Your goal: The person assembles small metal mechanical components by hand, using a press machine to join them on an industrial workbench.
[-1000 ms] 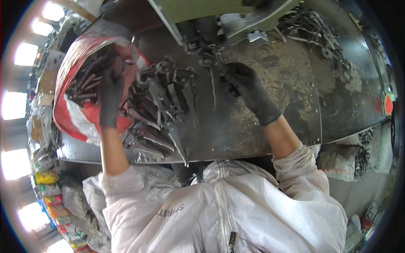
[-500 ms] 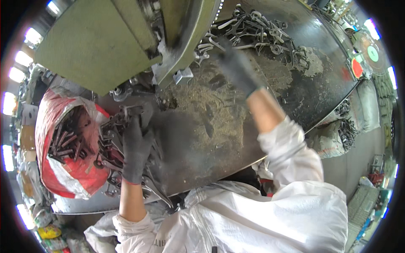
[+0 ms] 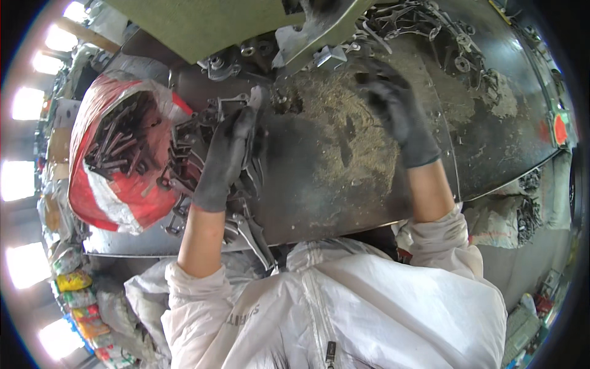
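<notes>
My left hand (image 3: 228, 154), in a dark glove, is closed round a grey metal lever (image 3: 256, 98) whose end sticks out beyond the fingers. Under and beside that hand lies a pile of dark, curved metal levers (image 3: 190, 144), some hanging over the table's near edge. My right hand (image 3: 396, 114), gloved too and slightly blurred, hovers above the dusty part of the table with bent fingers apart and nothing visible in them. Beyond it, a heap of bare metal levers (image 3: 424, 21) spreads along the far side.
A green machine (image 3: 246, 24) with a curved metal edge overhangs the far left of the metal table (image 3: 295, 209). On the left stands a red and white sack (image 3: 138, 206) of dark metal pieces. White sacks of parts (image 3: 501, 218) sit past the table's right edge.
My right hand has drawn back from the heap of levers toward me. My left hand has risen off the pile with a grey lever in its grip. The whole view has shifted.
</notes>
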`<state>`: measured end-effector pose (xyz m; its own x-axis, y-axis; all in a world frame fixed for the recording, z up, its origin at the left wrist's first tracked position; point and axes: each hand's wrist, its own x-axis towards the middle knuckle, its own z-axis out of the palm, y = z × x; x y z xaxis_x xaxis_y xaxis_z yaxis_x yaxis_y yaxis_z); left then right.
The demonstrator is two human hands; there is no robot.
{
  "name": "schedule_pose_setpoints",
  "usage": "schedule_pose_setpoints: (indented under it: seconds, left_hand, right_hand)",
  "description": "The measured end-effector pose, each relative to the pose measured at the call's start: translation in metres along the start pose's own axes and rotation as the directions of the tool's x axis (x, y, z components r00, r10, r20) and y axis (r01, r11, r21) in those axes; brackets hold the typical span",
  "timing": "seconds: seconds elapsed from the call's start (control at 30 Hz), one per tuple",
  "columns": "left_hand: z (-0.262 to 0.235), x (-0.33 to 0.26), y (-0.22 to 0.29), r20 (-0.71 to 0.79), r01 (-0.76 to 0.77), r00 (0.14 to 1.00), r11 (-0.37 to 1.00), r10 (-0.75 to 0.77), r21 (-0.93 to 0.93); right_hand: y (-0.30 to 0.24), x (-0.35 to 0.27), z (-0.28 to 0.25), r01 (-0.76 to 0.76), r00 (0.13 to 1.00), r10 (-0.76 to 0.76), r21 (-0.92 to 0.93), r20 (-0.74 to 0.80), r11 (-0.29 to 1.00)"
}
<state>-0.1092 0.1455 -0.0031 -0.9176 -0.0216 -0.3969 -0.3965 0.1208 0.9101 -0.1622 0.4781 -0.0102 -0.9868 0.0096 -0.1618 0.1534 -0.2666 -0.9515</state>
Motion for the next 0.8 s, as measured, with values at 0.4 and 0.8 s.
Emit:
schedule_pose_setpoints:
  seconds: [0.4, 0.8]
  left_hand:
    - [-0.002, 0.022, 0.004, 0.117, -0.379, 0.923, 0.812, 0.367, 0.443]
    - [-0.012, 0.044, -0.021, 0.175, -0.337, 0.941, 0.853, 0.290, 0.399]
  right_hand:
    - [0.019, -0.030, 0.108, -0.155, 0.948, 0.162, -0.047, 0.273, 0.987]
    - [0.026, -0.031, 0.124, -0.086, 0.949, 0.146, -0.215, 0.278, 0.973]
